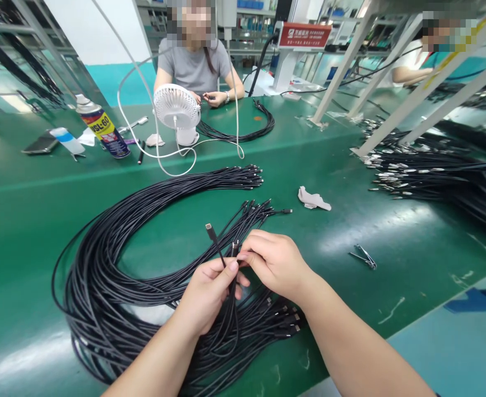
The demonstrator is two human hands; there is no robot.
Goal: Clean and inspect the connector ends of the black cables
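Observation:
My left hand is closed around a few black cables near their ends. One cable's plug sticks up above the thumb, its metal tip pointing away from me. My right hand pinches at another cable plug just beside the left thumb; the fingertips hide part of it. Below and around both hands lies a large curved bundle of black cables on the green table. Several connector ends fan out under my right wrist, and more plug ends lie just beyond my hands.
Nail clippers and a crumpled whitish scrap lie to the right. Beyond the bundle stand a white fan and a spray can. More cables are heaped at right near slanted metal legs. A person sits opposite.

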